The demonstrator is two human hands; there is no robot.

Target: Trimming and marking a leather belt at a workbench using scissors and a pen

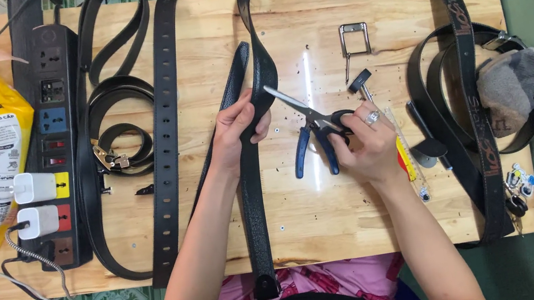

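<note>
Two hands: both busy over the pale wooden plank tabletop (337,225), so here's how it looks, near to far.
Belt position: the black textured leather belt (251,196) hangs off the near edge into the lap, crosses the middle of the table and folds back far up by the far edge.
Belt axis: long axis runs near-to-far, leaning a bit right as it goes; the free tip points far, just past the thumb.
Left hand (240,129): closed in a pinch round the belt, thumb on top, holding it up off the wood.
Right hand (367,144): fingers through the loops of the blue-handled steel scissors (313,131), gripping them, blades partly apart.
Scissor direction: tips aim left and slightly far, close to the belt edge; can't tell if they touch it.
Risk, thumb: blades sit near the left thumb, so a slip could nick it, I'd guess.
Risk, cut: belt is only pinched at one spot; it could twist and give a crooked cut.
Far clutter: small black-headed hammer (361,81) and silver rectangular metal buckle (354,38) lie just beyond the right hand, easy to bump.
</note>
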